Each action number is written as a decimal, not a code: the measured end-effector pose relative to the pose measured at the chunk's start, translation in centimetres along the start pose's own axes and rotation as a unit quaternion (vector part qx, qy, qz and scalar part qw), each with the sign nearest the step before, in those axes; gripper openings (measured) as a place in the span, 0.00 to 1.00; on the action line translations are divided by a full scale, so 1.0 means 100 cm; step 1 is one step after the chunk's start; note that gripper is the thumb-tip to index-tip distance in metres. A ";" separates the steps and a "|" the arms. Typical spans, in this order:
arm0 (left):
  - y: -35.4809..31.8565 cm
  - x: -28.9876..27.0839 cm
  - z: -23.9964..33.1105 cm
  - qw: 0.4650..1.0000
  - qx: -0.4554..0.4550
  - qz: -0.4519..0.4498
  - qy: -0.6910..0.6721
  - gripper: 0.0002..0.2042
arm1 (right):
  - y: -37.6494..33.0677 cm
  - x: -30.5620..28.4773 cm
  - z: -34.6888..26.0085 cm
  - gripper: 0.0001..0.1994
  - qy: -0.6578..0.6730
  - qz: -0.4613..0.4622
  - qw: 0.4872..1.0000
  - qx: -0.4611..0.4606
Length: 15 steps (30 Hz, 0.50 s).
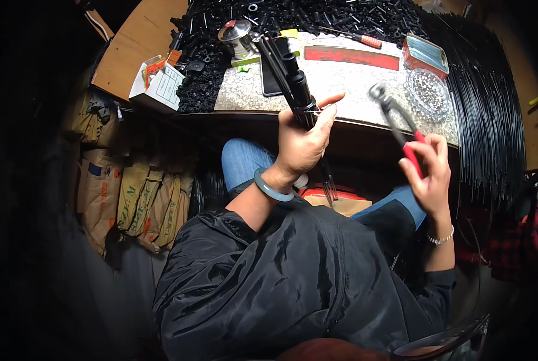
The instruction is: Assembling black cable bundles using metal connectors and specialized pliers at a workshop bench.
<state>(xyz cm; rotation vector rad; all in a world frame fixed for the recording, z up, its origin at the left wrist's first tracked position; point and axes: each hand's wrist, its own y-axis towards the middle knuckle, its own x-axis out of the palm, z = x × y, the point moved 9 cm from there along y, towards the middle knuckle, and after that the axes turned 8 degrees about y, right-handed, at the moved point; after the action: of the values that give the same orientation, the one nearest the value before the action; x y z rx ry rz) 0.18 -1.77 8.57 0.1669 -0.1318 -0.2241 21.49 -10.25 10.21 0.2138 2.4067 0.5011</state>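
My left hand (301, 143) is closed around a black folded umbrella frame (297, 81), a bundle of dark ribs about a stepped tube. The frame slants over the bench's front edge; its thin rib ends hang below my hand near my lap. A short piece of pale wire (318, 111) shows at the bundle beside my thumb. To the right, my right hand (431, 174) grips a pair of end-cutting pincers (395, 114) by the red handles. The pincers' head points up and away over the bench, apart from the frame and slightly blurred.
Small black parts (341, 15) heap along the bench's back. A red strip (351, 58), a screwdriver (370, 41), a phone (270, 78), a metal pot (236, 35), a tin (425, 53) and a glass dish (428, 93) lie around. Long black rods (485, 108) overhang at right; paper sacks (100, 192) stand left.
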 end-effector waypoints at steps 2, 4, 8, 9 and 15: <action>0.000 -0.004 -0.004 1.000 -0.018 0.012 0.019 0.10 | -0.002 0.000 -0.050 0.17 -0.091 -0.002 0.991 -0.094; 0.002 -0.002 -0.008 1.000 -0.014 0.010 0.019 0.10 | -0.008 -0.004 -0.073 0.18 -0.181 0.038 0.969 -0.165; 0.005 -0.001 -0.004 1.000 -0.003 0.012 0.023 0.11 | -0.013 -0.005 -0.081 0.17 -0.256 0.066 0.942 -0.209; 0.005 -0.001 -0.004 1.000 -0.002 0.007 0.028 0.11 | -0.014 -0.005 -0.083 0.16 -0.275 0.072 0.934 -0.218; 0.004 0.000 -0.010 1.000 -0.007 -0.012 0.012 0.15 | -0.017 0.001 -0.092 0.12 -0.293 0.066 0.920 -0.251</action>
<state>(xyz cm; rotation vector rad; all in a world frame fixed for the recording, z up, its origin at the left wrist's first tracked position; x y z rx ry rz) 0.37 -1.25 7.62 0.1572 -0.1035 -0.2461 15.55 -14.54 15.95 0.2557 1.6276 0.9472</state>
